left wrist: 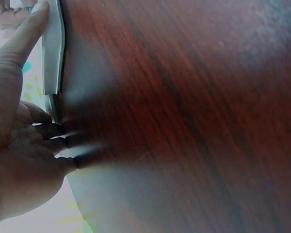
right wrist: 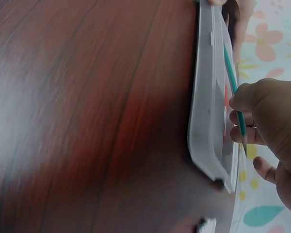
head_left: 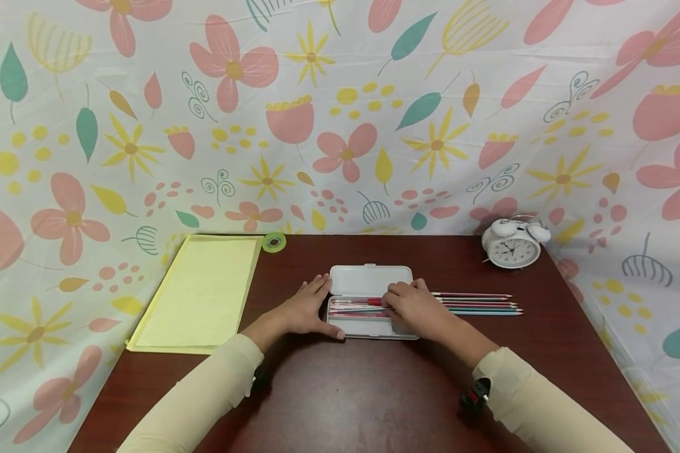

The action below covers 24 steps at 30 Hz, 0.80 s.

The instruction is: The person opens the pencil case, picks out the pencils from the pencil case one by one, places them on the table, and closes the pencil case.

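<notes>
A white pencil case (head_left: 362,327) lies on the table with its lid (head_left: 368,280) folded back. Red and white pens or pencils are inside it. My left hand (head_left: 303,313) is spread at the case's left end, its straight thumb laid on the front rim and its fingers reaching toward the lid. Over the right part of the case, my right hand (head_left: 422,309) pinches a teal pencil (right wrist: 230,70) between thumb and fingers. The pencil slants along the inside of the case, its sharpened tip showing below the fingers in the right wrist view.
Several colored pencils (head_left: 481,306) lie side by side to the right of the case. A white alarm clock (head_left: 512,244) stands at the back right. On the left is a yellow zip folder (head_left: 204,296), with a green tape roll (head_left: 274,242) beside its far corner. Flowered cloth (head_left: 340,126) hangs behind the table.
</notes>
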{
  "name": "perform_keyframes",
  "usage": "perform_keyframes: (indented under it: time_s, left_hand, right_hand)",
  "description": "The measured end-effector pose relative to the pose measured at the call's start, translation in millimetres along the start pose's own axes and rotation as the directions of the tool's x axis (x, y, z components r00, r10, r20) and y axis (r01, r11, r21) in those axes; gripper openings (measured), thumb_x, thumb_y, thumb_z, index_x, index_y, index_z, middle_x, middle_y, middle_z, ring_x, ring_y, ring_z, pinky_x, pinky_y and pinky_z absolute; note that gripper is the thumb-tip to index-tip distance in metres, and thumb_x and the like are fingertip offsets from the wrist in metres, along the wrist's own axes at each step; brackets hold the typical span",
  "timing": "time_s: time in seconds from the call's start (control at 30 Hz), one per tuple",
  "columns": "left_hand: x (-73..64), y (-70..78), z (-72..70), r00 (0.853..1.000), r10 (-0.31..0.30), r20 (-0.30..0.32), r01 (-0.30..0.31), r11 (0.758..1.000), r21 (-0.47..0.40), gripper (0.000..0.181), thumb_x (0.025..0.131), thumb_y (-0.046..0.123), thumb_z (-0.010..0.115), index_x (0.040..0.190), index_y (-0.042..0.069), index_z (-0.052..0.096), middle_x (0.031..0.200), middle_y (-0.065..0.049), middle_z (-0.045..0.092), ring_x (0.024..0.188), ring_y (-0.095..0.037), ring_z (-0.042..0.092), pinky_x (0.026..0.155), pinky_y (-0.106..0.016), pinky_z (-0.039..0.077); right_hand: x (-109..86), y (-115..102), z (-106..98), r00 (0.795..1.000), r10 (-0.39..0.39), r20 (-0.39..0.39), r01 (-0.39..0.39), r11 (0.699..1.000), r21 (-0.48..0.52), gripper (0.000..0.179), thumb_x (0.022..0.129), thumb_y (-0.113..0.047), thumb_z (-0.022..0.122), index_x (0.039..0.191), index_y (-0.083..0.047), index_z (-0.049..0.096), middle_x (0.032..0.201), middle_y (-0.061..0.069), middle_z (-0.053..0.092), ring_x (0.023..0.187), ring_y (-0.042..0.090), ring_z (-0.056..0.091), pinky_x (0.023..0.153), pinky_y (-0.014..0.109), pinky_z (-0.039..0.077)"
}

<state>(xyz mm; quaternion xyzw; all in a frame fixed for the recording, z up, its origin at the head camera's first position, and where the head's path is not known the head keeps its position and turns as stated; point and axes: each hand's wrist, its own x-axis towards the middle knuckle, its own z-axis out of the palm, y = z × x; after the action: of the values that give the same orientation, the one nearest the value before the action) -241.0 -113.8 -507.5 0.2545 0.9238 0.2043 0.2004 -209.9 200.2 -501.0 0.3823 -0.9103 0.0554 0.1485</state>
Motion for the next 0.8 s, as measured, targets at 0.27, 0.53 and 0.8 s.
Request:
perform_keyframes:
  time_s: [0.27,0.53,0.8]
  left_hand:
    - [-0.8,0.8,-1.7,1.000,-0.001,0.004,0.001,1.000,0.007,0.141,0.083,0.071,0.088,0.177,0.002,0.009,0.187,-0.018,0.007,0.176,-0.035,0.005,0.142,-0.057,0.011]
    - [-0.3,-0.8,-1.0,1.000,0.014,0.001,-0.014,1.000,0.022,0.141,0.084,0.072,0.087,0.177,0.001,0.009,0.187,-0.020,0.008,0.175,-0.037,0.006,0.141,-0.058,0.012]
    - [-0.3,0.9,-1.5,1.000,0.008,-0.002,-0.008,1.000,0.021,0.140,0.084,0.072,0.087,0.177,0.002,0.010,0.187,-0.019,0.008,0.176,-0.035,0.006,0.141,-0.058,0.012]
  right_hand:
    - [27.4,-22.9,6.2,0.998,0.009,0.058,-0.007,0.999,-0.035,0.011,0.099,-0.022,0.084,0.104,-0.015,0.077,0.101,0.000,0.069,0.097,0.020,0.069,0.091,0.056,0.055]
    - [47.8,-39.5,13.3,0.998,-0.006,0.068,0.008,0.999,-0.040,0.003,0.101,-0.017,0.079,0.101,-0.015,0.077,0.098,0.000,0.067,0.100,0.021,0.070,0.094,0.057,0.055]
    - [53.2,-45.1,18.7,0.998,-0.005,0.061,0.009,0.998,-0.057,0.005,0.102,-0.019,0.080,0.098,-0.016,0.078,0.097,-0.002,0.067,0.099,0.020,0.069,0.096,0.058,0.056]
